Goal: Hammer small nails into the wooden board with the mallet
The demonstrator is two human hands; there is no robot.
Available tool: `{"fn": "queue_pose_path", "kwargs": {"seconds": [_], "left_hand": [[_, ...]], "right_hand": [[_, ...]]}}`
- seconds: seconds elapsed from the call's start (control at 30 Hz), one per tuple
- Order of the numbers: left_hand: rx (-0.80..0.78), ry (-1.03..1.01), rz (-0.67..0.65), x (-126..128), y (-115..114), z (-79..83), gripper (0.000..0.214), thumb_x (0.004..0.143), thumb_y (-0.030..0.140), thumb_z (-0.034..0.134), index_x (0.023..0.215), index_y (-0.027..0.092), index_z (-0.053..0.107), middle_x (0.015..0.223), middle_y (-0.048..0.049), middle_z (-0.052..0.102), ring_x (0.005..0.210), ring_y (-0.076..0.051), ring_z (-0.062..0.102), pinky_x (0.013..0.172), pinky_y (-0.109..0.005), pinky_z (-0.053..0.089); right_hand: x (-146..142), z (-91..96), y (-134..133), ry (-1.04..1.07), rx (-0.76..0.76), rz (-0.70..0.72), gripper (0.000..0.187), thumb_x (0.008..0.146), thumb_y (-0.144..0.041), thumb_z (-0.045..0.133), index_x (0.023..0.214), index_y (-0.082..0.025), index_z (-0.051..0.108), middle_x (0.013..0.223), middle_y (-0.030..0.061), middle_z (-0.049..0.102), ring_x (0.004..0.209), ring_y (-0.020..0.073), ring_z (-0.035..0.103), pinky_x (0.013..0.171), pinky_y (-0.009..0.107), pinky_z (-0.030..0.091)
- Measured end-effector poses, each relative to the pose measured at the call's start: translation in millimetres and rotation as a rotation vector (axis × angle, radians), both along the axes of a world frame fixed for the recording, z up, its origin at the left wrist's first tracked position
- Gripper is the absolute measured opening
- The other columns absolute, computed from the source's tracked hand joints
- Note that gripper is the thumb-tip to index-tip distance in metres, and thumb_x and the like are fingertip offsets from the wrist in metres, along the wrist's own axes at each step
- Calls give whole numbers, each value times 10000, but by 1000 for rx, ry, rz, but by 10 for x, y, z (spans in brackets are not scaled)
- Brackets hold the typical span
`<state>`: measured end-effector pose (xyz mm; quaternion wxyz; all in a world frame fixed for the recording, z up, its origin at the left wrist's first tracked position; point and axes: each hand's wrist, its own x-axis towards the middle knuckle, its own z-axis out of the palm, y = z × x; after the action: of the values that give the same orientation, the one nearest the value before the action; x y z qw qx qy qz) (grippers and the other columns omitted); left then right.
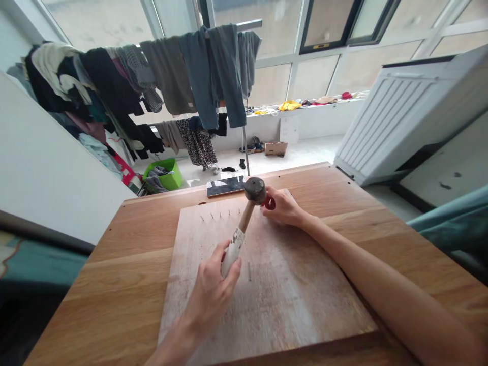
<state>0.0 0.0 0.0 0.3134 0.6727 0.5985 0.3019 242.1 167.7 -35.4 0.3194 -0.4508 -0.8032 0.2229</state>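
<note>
Starting from the left hand (213, 292), a hammer (246, 218) is held clenched by the pale end of its handle, its long axis tilted toward 1 o'clock. Its dark head is poised just beside the right hand (282, 207), in which a small red object (270, 203) is pinched against the wooden board (297, 295). A row of nails (221, 215) is set at 12 o'clock of the left hand.

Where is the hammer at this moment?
Head view, centre: the left hand grips the hammer by its handle; its dark head is near the wooden board's far edge, beside the right hand, which holds a red thing.
</note>
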Motion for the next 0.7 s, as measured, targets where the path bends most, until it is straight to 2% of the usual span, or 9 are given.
{"fn": "queue_pose_path", "kwargs": {"seconds": [0.17,0.4,0.5,0.57,0.63,0.7], "left_hand": [[-19,-27,-33,29,-4,-91,346,979,369,506,1249,181,610,991,-63,752,838,-207,708,760,-306,532],[-33,-37,-37,11,-22,-117,365,981,389,506,1260,180,614,988,-68,758,885,-224,723,762,-309,552],[40,-46,27,6,-48,-139,384,966,401,522,1256,166,612,991,-77,753,860,-220,720,776,-323,564],[80,-55,78,6,-75,-150,391,963,415,523,1250,162,604,936,-63,745,790,-203,709,748,-317,564],[89,-69,119,8,-94,-150,396,966,438,521,1242,164,598,843,-33,726,700,-182,683,683,-295,552],[84,-91,142,7,-96,-140,400,970,456,517,1234,167,596,784,-15,708,646,-171,659,634,-278,534]], "right_hand": [[16,5,3,-48,9,-16,434,711,-200,637,1144,-197,596,711,-45,695,585,138,614,634,239,425],[12,67,-4,-90,-6,-48,398,716,-192,658,1110,-196,603,728,-32,689,637,154,627,657,255,427],[84,248,-16,-132,-114,16,306,767,-199,651,1067,-182,594,811,3,692,675,152,634,666,261,451],[100,423,-108,-260,-152,100,198,776,-189,665,964,-179,603,855,31,689,717,162,633,674,270,457],[24,596,-309,-437,-138,233,132,767,-148,678,878,-179,615,857,46,688,755,179,627,674,281,452],[-162,722,-602,-541,-74,352,172,780,-83,655,926,-172,640,917,66,702,793,189,634,670,287,450]]}}
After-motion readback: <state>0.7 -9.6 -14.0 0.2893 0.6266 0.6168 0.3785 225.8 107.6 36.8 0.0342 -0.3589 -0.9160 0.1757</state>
